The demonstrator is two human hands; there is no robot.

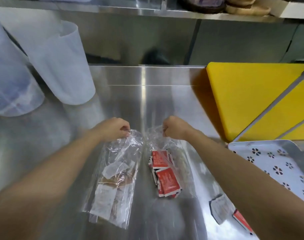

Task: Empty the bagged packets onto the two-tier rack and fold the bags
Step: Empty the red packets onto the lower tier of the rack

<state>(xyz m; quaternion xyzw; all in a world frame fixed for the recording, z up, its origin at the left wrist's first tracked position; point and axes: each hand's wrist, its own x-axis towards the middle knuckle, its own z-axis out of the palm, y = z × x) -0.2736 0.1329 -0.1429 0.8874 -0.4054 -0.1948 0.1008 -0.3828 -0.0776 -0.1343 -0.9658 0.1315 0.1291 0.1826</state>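
Two clear plastic bags lie on the steel counter in front of me. The left bag [113, 179] holds white and brown packets [104, 200]; my left hand [113, 128] pinches its far end. The right bag [175, 153] holds red packets [165, 175]; my right hand [173, 127] grips its far end. Both bags still rest on the counter with their packets inside. A loose white packet [218, 210] and a loose red packet [241, 220] lie under my right forearm. The perforated tray [262, 146] of the rack sits at the right.
Two translucent plastic containers [61, 66] stand at the back left. Yellow cutting boards [248, 94] lie at the back right, beside the perforated tray. A steel shelf [147, 9] runs overhead along the back wall.
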